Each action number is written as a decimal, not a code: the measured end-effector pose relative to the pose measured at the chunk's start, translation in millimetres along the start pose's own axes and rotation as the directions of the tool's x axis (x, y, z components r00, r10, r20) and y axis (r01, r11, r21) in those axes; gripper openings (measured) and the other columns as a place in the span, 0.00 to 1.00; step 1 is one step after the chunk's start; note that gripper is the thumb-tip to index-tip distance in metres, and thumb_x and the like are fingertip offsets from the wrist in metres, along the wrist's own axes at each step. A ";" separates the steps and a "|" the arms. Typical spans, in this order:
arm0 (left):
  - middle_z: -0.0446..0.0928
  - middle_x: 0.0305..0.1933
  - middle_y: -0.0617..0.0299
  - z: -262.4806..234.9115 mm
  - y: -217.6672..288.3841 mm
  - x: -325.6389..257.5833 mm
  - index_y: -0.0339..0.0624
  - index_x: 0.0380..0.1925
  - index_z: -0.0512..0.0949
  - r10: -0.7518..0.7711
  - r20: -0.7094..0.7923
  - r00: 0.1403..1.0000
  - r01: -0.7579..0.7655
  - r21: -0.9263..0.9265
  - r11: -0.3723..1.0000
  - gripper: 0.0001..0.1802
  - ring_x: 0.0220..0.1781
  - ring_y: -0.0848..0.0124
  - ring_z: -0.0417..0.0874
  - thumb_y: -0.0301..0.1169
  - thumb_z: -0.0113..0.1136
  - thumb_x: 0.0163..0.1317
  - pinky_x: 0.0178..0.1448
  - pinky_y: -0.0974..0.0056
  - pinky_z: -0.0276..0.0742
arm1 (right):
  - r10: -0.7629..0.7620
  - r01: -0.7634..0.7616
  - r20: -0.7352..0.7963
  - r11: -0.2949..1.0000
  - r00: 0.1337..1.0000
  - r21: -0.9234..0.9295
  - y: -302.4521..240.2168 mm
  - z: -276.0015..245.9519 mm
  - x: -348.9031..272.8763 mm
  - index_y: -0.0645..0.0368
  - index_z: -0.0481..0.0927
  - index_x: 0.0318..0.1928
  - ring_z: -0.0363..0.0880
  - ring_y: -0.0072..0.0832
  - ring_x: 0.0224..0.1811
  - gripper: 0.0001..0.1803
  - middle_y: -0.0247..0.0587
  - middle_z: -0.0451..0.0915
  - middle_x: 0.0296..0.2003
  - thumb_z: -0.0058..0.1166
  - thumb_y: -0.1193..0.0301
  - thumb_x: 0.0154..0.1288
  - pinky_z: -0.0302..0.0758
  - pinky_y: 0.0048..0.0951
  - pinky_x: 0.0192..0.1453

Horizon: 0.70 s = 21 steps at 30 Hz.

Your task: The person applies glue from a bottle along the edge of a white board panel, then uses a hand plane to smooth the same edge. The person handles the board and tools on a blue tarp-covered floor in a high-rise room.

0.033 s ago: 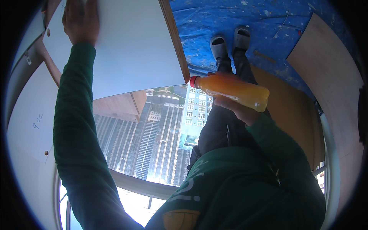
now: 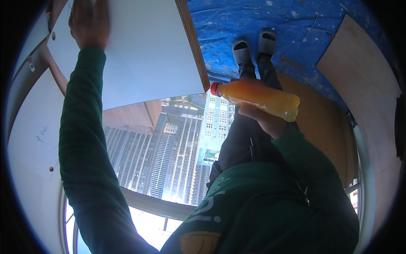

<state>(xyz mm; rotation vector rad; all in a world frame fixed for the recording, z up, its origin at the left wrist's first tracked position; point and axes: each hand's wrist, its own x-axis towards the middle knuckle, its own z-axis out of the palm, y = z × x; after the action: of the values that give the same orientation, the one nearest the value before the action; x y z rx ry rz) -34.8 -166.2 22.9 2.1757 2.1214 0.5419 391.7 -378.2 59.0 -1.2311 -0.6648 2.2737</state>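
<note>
A clear plastic bottle [image 2: 259,98] of orange-yellow liquid lies tilted in my right hand [image 2: 265,121]. My right fingers wrap round its underside, and its red cap [image 2: 215,89] points left. The cap is beside the near corner of a white-faced board [image 2: 144,55] with a brown edge. On that board, near the top of the view, rests my left hand [image 2: 90,25]. Its fingers stretch forward over the surface and hold nothing I can see. The fingertips run up to the picture's upper rim.
Blue sheeting [image 2: 220,21] covers the floor, where my feet stand in grey slides [image 2: 242,51]. Brown board [image 2: 325,122] and a curved wooden panel [image 2: 363,80] are at right. A white panel [image 2: 34,131] with pencil marks stands at left. Tall buildings [image 2: 165,148] show through glass below.
The bottle in my right hand has shifted very slightly to the right and up. My left hand has not moved.
</note>
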 end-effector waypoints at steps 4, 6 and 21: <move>0.66 0.77 0.43 3.7 -3.2 4.2 0.40 0.72 0.72 0.038 -0.020 0.999 -0.038 0.018 0.999 0.41 0.78 0.44 0.65 0.61 0.53 0.70 0.81 0.46 0.59 | -0.086 0.086 -0.022 0.996 0.996 0.037 4.7 -2.3 10.6 0.61 0.69 0.71 0.75 0.34 0.69 0.37 0.44 0.76 0.67 0.71 0.76 0.64 0.72 0.39 0.73; 0.67 0.77 0.43 4.4 -2.6 4.1 0.40 0.71 0.72 0.031 -0.022 0.999 -0.031 -0.001 1.000 0.41 0.78 0.44 0.66 0.60 0.53 0.70 0.80 0.46 0.60 | -0.087 0.087 -0.030 0.996 0.996 0.008 -1.4 6.0 13.1 0.60 0.70 0.71 0.76 0.33 0.68 0.37 0.43 0.76 0.66 0.72 0.74 0.63 0.74 0.38 0.72; 0.65 0.79 0.46 4.0 3.4 3.8 0.44 0.73 0.71 -0.024 -0.007 1.000 0.024 -0.016 1.000 0.42 0.80 0.46 0.63 0.62 0.53 0.70 0.82 0.47 0.57 | -0.218 0.221 0.090 0.975 0.972 -0.028 8.4 10.9 10.5 0.59 0.70 0.71 0.75 0.31 0.70 0.41 0.41 0.74 0.69 0.76 0.76 0.58 0.74 0.34 0.75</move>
<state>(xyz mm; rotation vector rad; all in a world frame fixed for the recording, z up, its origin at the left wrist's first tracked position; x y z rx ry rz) -30.4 -161.8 21.0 2.1398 2.1364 0.5636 375.8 -380.4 52.5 -1.0246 -0.8366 2.1482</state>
